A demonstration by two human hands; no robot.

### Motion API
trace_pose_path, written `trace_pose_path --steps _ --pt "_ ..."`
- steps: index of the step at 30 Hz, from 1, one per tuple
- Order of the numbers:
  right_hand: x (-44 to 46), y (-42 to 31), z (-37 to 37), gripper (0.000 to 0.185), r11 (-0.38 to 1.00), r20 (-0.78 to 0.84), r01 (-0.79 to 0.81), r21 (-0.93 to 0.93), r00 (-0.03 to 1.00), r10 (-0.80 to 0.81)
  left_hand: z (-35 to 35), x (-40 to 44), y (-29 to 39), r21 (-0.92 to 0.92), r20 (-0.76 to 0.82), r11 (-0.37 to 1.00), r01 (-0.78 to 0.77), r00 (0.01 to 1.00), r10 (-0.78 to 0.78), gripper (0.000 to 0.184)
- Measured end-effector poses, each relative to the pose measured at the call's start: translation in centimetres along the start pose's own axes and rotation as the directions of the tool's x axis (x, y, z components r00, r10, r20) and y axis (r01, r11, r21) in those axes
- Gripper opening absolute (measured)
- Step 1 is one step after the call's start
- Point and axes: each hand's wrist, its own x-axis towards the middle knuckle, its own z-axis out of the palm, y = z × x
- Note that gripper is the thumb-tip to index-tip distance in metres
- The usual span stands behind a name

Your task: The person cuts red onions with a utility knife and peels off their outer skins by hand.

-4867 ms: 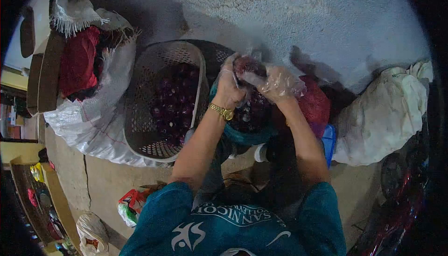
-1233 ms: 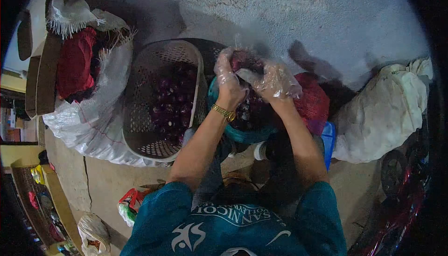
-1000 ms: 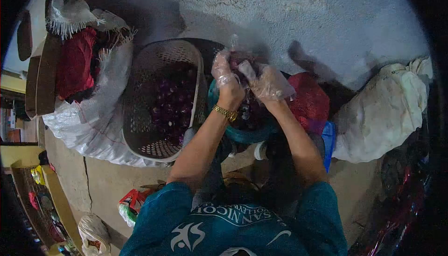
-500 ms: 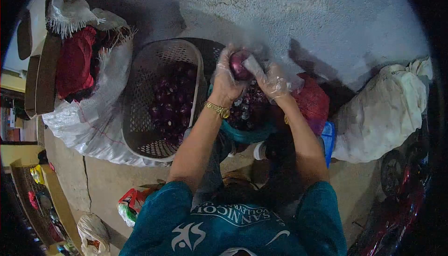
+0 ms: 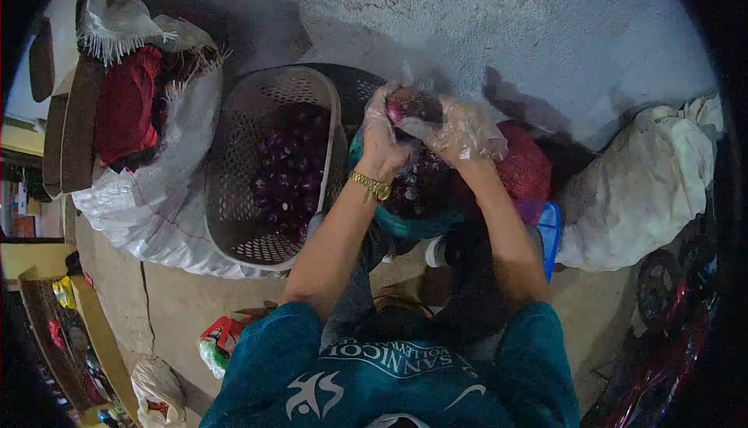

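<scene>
My left hand (image 5: 380, 136), in a clear plastic glove, is closed round a dark red onion (image 5: 399, 108) above a teal tub (image 5: 413, 227). My right hand (image 5: 465, 133), also gloved in loose clear plastic, is closed against the onion's right side. A pale flat strip (image 5: 421, 127) lies by its fingertips across the lower part of the onion; whether it is a blade or glove plastic I cannot tell. Dark purple onions (image 5: 409, 190) lie in the tub below my hands.
To the left stands a grey perforated basket (image 5: 234, 163) of purple onions, beside a white woven sack (image 5: 191, 128). On the right are a red mesh sack (image 5: 526, 167), a blue object (image 5: 550, 233) and a pale full sack (image 5: 639, 186). A rough wall (image 5: 467, 22) rises behind.
My right hand has come in closer over the onion and covers more of it. The onion has turned and shows a darker side on top. My left hand keeps its hold.
</scene>
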Motion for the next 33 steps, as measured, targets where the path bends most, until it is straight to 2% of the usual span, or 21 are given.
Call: trace_pose_path --steps 2,8,10,11,12,13,14,15,16,17,18,20,22,23,24,25,27,28,29,31,33 --pt "-0.1 0.2 0.2 0.066 0.999 0.036 -0.018 -0.031 0.999 0.019 -1.0 0.6 -0.4 -0.036 -0.011 0.999 0.039 0.999 -0.039 0.024" --pt "-1.3 1.5 2.2 0.057 0.997 0.043 -0.035 -0.063 0.998 0.038 -0.5 0.3 -0.7 0.023 -0.025 0.994 -0.111 0.993 0.112 0.02" --pt "-1.4 1.7 3.2 0.057 0.999 0.034 -0.016 -0.039 0.999 0.017 -0.8 1.0 -0.9 0.045 -0.057 0.971 -0.237 0.969 0.239 0.015" --pt "-1.5 2.5 4.7 0.059 0.988 0.099 -0.155 -0.016 0.983 0.155 -1.2 1.5 -0.8 0.045 -0.057 0.971 -0.236 0.969 0.239 0.015" --pt "-1.2 2.0 5.0 0.061 0.956 0.165 -0.292 -0.003 0.943 0.288 -1.4 1.9 -0.6 0.191 -0.039 0.921 -0.339 0.935 0.353 0.018" --pt "-1.2 1.5 5.2 0.061 0.956 0.165 -0.293 -0.003 0.943 0.29 -1.5 2.1 -0.6 0.331 -0.006 0.84 -0.43 0.889 0.458 0.021" --pt "-1.2 0.9 5.6 0.064 0.834 0.174 -0.401 0.38 0.916 0.361 -1.7 2.3 -0.7 0.332 -0.006 0.84 -0.43 0.889 0.457 0.021" --pt "-1.0 -0.1 5.2 0.067 0.567 0.211 -0.437 0.699 0.883 0.42 -0.9 1.8 -0.6 0.375 -0.002 0.8 -0.469 0.862 0.506 0.02" --pt "-0.7 -0.6 4.1 0.067 0.567 0.21 -0.437 0.698 0.882 0.422 -0.4 1.6 -0.7 0.416 0.006 0.757 -0.504 0.834 0.552 0.019" --pt "-0.4 -1.3 3.0 0.073 0.479 0.421 -0.689 0.544 0.718 0.554 -0.6 1.8 -0.8 0.417 0.007 0.758 -0.503 0.835 0.55 0.019" --pt "-0.3 -1.6 2.5 0.078 0.355 0.579 -0.874 0.333 0.486 0.654 -0.8 2.1 -0.8 0.403 0.046 0.728 -0.555 0.806 0.59 0.018" --pt "-0.5 -1.8 2.4 0.078 0.358 0.583 -0.855 0.374 0.518 0.626 -1.1 2.7 -0.8 0.386 0.085 0.694 -0.607 0.773 0.629 0.016" --pt "-0.7 -1.5 2.4 0.078 0.36 0.584 -0.837 0.413 0.546 0.6 -0.8 2.7 -0.6 0.265 -0.103 0.8 -0.538 0.809 0.578 0.019" --pt "-0.9 -0.7 2.6 0.074 0.535 0.541 -0.744 0.4 0.663 0.518 -0.9 2.7 -0.2 0.263 -0.105 0.801 -0.538 0.809 0.578 0.019" --pt "-1.2 0.3 2.8 0.071 0.688 0.502 -0.62 0.377 0.761 0.41 -0.6 2.3 0.8 0.13 -0.123 0.892 -0.433 0.886 0.447 0.021" --pt "-1.6 2.0 3.8 0.071 0.687 0.502 -0.62 0.379 0.761 0.411 -0.5 2.0 1.8 -0.003 -0.118 0.951 -0.308 0.945 0.305 0.024" --pt "-2.1 5.5 6.0 0.048 0.912 0.218 -0.254 0.322 0.957 0.19 -1.3 2.4 3.0 0.001 -0.059 0.967 -0.255 0.965 0.254 0.027" --pt "-1.0 3.4 1.9 0.059 0.957 0.358 -0.288 -0.025 0.891 0.277 -1.4 2.4 3.3 0.005 -0.133 0.95 -0.313 0.941 0.311 0.026" --pt "-0.7 3.6 1.4 0.059 0.958 0.36 -0.285 -0.025 0.892 0.275 -1.5 2.4 3.6 0.014 -0.208 0.929 -0.37 0.908 0.364 0.026" --pt "-0.2 4.0 0.8 0.067 0.885 0.425 -0.275 -0.376 0.798 0.428 -2.3 2.8 3.9 -0.035 -0.19 0.933 -0.359 0.919 0.346 0.028" --pt "-0.3 3.7 0.4 0.072 0.908 0.33 -0.317 -0.274 0.856 0.398 -2.7 2.9 4.2 -0.133 -0.148 0.935 -0.328 0.94 0.308 0.033"
